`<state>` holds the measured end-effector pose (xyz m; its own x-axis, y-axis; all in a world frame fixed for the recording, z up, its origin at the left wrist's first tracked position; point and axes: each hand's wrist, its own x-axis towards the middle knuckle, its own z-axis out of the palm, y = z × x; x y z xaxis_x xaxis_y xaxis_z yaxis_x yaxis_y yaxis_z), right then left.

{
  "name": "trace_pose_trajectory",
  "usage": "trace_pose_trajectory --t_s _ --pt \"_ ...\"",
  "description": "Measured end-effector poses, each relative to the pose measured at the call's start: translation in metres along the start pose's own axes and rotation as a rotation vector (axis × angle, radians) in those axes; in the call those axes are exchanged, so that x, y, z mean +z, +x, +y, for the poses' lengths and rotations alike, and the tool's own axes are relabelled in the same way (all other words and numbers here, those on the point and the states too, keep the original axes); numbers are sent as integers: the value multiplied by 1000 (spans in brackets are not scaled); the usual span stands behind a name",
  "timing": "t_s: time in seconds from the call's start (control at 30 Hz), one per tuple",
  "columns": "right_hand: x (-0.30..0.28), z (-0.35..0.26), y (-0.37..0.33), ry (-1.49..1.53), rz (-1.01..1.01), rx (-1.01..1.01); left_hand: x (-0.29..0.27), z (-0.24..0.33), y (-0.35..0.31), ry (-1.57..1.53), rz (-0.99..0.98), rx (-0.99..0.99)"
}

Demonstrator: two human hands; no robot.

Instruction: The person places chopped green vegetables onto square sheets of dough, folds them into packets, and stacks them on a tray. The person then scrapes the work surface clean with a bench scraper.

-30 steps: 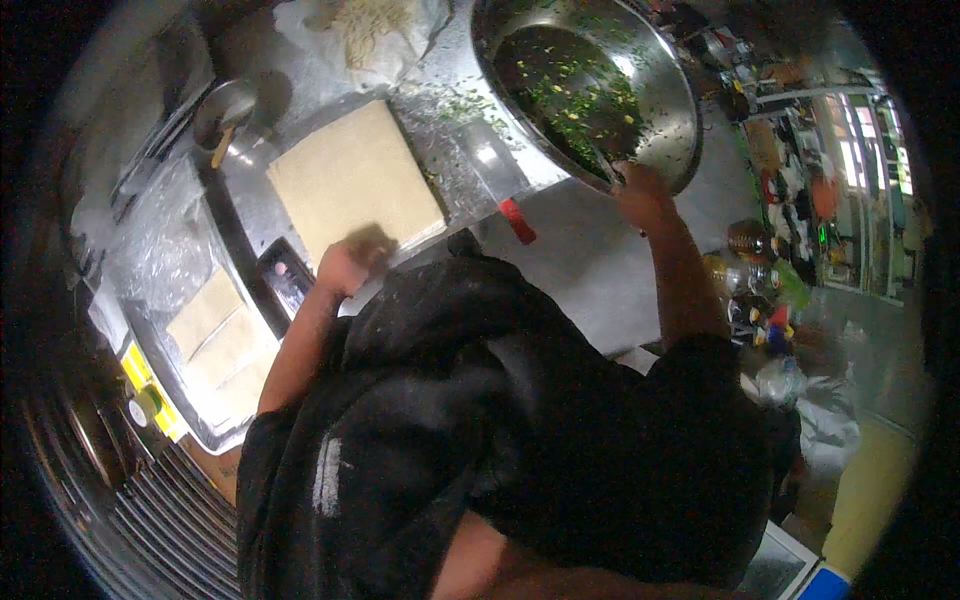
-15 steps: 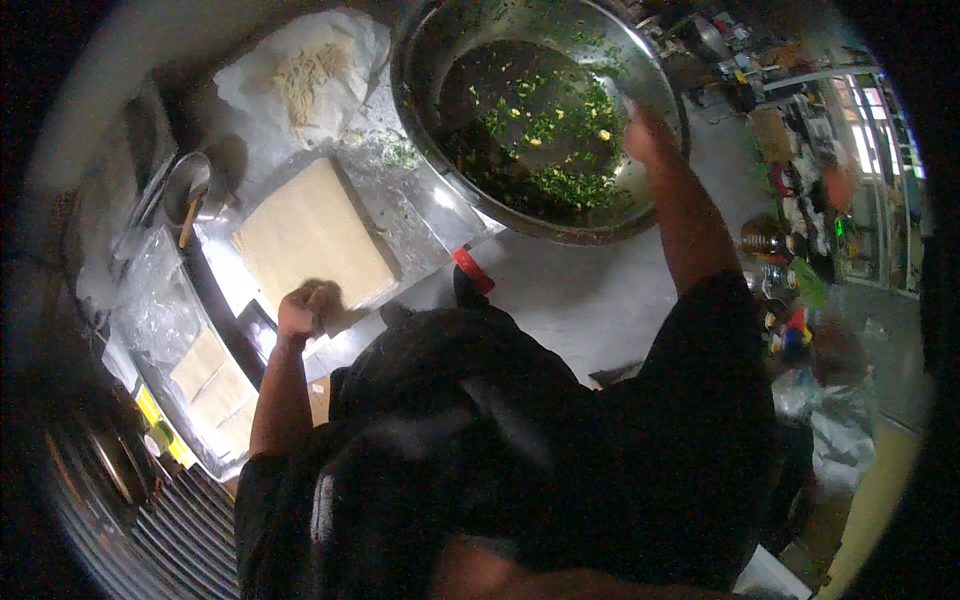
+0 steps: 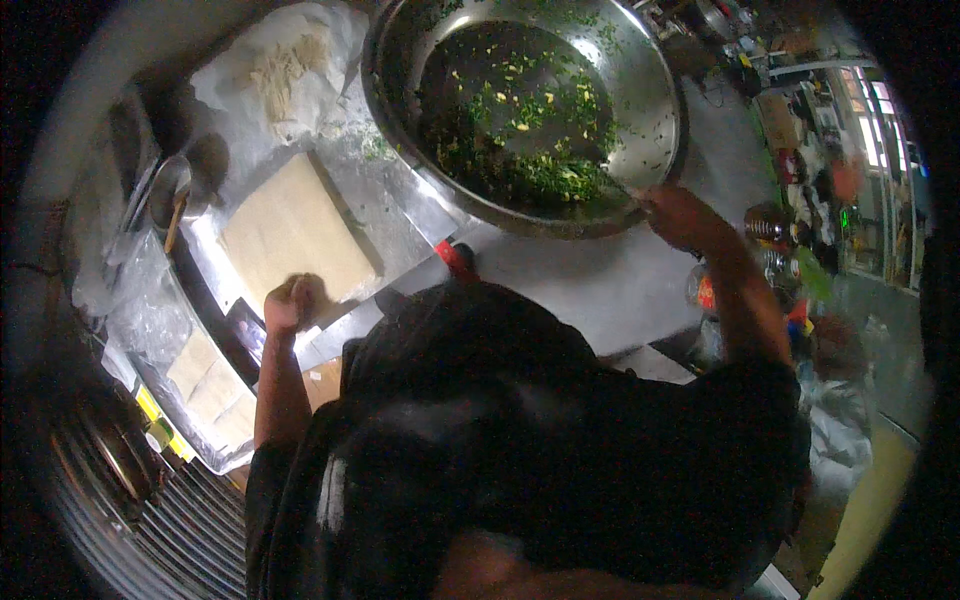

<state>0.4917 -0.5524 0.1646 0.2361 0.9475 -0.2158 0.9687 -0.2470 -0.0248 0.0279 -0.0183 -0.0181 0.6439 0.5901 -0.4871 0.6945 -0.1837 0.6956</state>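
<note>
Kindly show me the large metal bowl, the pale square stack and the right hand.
Large metal bowl (image 3: 645, 110), head view: inner wall, right side.
Pale square stack (image 3: 295, 228), head view: top face.
Right hand (image 3: 682, 216), head view: back of hand.

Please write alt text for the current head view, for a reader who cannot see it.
A person's right hand, apparently gripping a thin utensil, is at the near-right rim of a large steel bowl with chopped greens inside. The curled left hand is at the near edge of a pale rectangular slab.
</note>
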Motion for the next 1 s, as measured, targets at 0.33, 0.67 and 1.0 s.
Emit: trace_pose_trajectory --t_s 0.33,0.67,1.0 --pt "24 26 28 79 -840 541 8 -76 34 375 51 738" --pt "-35 -91 112 648 -567 546 3 -21 -1 132 77 222" --pt "25 -62 129 1392 -434 619 -1 5 -13 24 -14 50"
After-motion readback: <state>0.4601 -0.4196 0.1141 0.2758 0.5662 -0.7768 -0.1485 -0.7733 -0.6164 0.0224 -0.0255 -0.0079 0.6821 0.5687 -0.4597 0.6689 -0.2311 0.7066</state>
